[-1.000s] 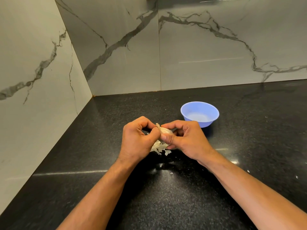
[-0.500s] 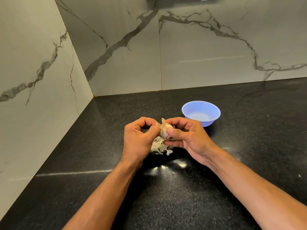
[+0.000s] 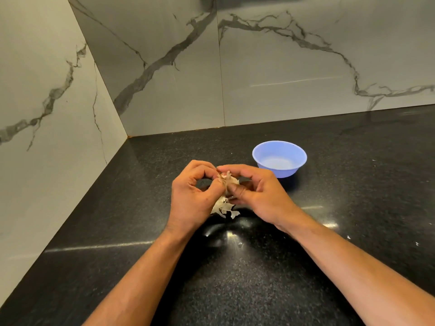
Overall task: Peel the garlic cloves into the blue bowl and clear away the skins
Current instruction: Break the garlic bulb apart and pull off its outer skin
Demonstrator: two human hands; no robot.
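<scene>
Both hands meet over the black counter, holding a pale garlic bulb between them. My left hand pinches the papery skin at the bulb's left side with thumb and forefinger. My right hand grips the bulb from the right, thumb pressed on its front. A small heap of torn garlic skins lies on the counter just below the hands. The blue bowl stands upright behind and to the right of my right hand; no cloves show inside it.
The black speckled counter runs into a corner of grey marble wall panels at the back and left. A few tiny skin flecks lie on the counter at the right.
The hands have lifted slightly and turned the bulb; my left fingers now pinch the skin near the bulb's top. The view has tilted a little.
</scene>
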